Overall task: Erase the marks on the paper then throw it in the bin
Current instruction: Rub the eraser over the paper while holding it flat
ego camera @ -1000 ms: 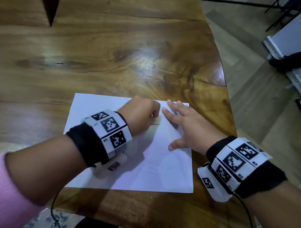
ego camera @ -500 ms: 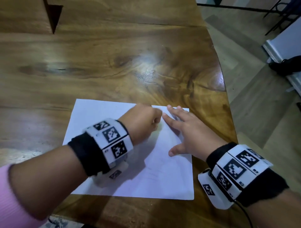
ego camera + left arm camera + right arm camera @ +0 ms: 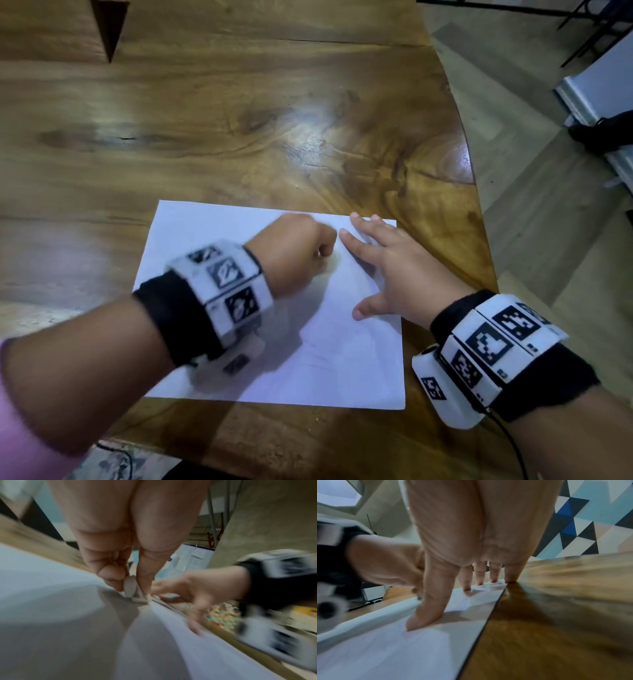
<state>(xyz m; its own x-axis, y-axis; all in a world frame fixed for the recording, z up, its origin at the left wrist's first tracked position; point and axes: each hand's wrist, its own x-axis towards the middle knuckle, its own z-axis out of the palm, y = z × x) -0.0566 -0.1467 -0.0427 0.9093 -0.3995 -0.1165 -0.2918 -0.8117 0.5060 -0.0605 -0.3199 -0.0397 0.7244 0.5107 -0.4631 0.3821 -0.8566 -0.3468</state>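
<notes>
A white sheet of paper [image 3: 219,240] lies flat on the wooden table [image 3: 239,120] near its front right corner. My left hand [image 3: 298,253] is curled in a fist over the sheet's upper middle and pinches a small whitish eraser [image 3: 131,588] between thumb and fingers, its lower end on the paper [image 3: 51,601]. My right hand [image 3: 387,263] lies flat with spread straight fingers on the paper's right part; in the right wrist view its fingertips [image 3: 479,582] and thumb press the sheet [image 3: 385,649] down. Faint marks show on the paper below the hands.
The table's curved right edge [image 3: 479,240] runs close beside my right hand, with floor [image 3: 548,222] beyond. A dark triangular notch [image 3: 109,27] sits at the table's far left. A black object [image 3: 606,133] lies on the floor at the right.
My left hand with the eraser has shifted slightly back and forth over the same spot and is now motion-blurred. The right hand stays pressed on the paper.
</notes>
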